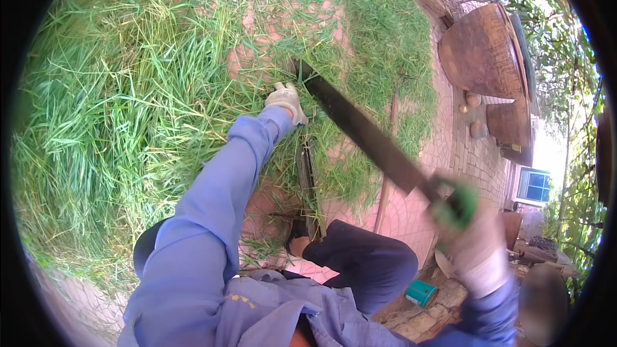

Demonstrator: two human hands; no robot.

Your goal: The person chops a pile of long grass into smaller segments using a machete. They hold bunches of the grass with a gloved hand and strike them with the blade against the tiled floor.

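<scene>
My right hand (pixel 470 231), gloved and blurred, grips the green-wrapped handle (pixel 455 205) of a long, dark chopping blade (pixel 359 127). The blade is raised at a slant, and its far end meets the grass at a pivot that is partly hidden. Below it lies the narrow slotted bed (pixel 306 168) of the fodder cutter, its near end by my bent leg. My left hand (pixel 285 101), in a pale glove, bears down on long green grass (pixel 212 106) just left of the blade's far end. Its fingers curl over the stalks; the undersides are hidden.
Cut grass (pixel 385 33) spreads over the pink paving to the right of the cutter. A wooden pole (pixel 384 197) lies partly under it. Large brown clay pots (pixel 482 53) stand along the right, and a teal tin (pixel 421 293) sits by rough stones (pixel 438 315).
</scene>
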